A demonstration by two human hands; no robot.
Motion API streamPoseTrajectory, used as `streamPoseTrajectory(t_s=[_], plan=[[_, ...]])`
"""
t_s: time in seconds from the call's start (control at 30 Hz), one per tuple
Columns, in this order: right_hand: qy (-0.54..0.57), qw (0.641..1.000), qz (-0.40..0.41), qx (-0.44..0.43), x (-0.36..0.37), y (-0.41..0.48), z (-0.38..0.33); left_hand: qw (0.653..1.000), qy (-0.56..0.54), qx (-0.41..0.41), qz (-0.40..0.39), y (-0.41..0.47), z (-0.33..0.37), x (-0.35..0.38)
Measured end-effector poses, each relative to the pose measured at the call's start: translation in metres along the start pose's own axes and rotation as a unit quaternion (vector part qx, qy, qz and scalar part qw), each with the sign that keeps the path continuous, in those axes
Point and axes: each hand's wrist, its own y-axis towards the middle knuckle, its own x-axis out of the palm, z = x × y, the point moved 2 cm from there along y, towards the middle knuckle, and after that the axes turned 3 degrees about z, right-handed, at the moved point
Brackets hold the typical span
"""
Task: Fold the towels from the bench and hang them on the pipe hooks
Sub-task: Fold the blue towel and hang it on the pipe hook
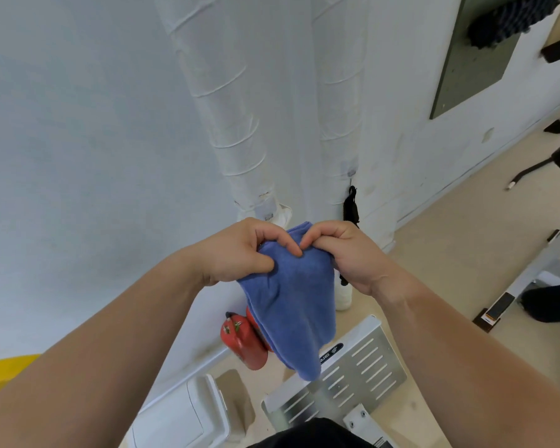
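Note:
A folded blue towel [291,305] hangs in front of me, in the middle of the head view. My left hand [240,253] pinches its top left edge between thumb and fingers. My right hand [346,253] grips the top right edge, and the fingertips of both hands meet at the top. Behind the towel stand two white wrapped pipes [227,118] against the wall. A small hook [351,172] sits on the right pipe, with a black strap [351,205] hanging just below it. The towel's top hides part of the left pipe's base.
A red fire extinguisher [243,341] stands on the floor behind the towel. A perforated metal plate [362,373] of a gym machine lies below it. A white bin [181,415] is at the lower left. A grey wall panel [479,59] with a dark cloth [505,21] is at upper right.

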Motion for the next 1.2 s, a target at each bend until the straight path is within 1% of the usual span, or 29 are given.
streamPoseTrajectory(t_s=[0.1, 0.17, 0.3, 0.4, 0.5, 0.6, 0.7, 0.8, 0.87, 0.93, 1.03, 1.13, 1.2], plan=[[0.069, 0.996, -0.015, 0.057, -0.009, -0.01, 0.021, 1.0, -0.008, -0.008, -0.012, 0.003, -0.002, 0.0], [0.068, 0.995, -0.036, 0.068, -0.012, -0.017, 0.038, 0.999, -0.032, -0.02, 0.011, 0.006, -0.001, -0.005], [0.023, 0.994, -0.078, 0.068, -0.005, -0.022, 0.065, 0.991, -0.093, -0.035, 0.089, 0.009, -0.005, -0.016], [-0.056, 0.99, -0.109, 0.075, 0.004, -0.022, 0.082, 0.97, -0.173, -0.047, 0.164, 0.007, -0.017, -0.025], [-0.132, 0.982, -0.104, 0.085, 0.003, -0.021, 0.098, 0.948, -0.207, -0.058, 0.235, 0.004, -0.031, -0.036], [-0.218, 0.966, -0.107, 0.086, -0.01, -0.02, 0.112, 0.937, -0.178, -0.076, 0.291, -0.004, -0.053, -0.046], [-0.262, 0.953, -0.1, 0.115, -0.025, -0.019, 0.121, 0.938, -0.09, -0.09, 0.321, -0.017, -0.076, -0.048], [-0.236, 0.955, -0.061, 0.168, -0.041, -0.022, 0.128, 0.935, -0.053, -0.125, 0.328, -0.027, -0.099, -0.04], [-0.179, 0.958, -0.032, 0.222, -0.051, -0.029, 0.13, 0.933, -0.055, -0.144, 0.325, -0.032, -0.113, -0.03], [-0.13, 0.96, -0.016, 0.247, -0.056, -0.037, 0.129, 0.936, -0.055, -0.148, 0.313, -0.034, -0.124, -0.018], [-0.101, 0.965, 0.013, 0.24, -0.054, -0.044, 0.117, 0.95, -0.035, -0.136, 0.277, -0.035, -0.127, 0.003], [-0.106, 0.969, 0.028, 0.222, -0.043, -0.044, 0.101, 0.964, 0.023, -0.094, 0.246, -0.035, -0.124, 0.023], [-0.118, 0.97, 0.032, 0.21, -0.031, -0.042, 0.09, 0.971, 0.033, -0.065, 0.229, -0.036, -0.12, 0.037]])
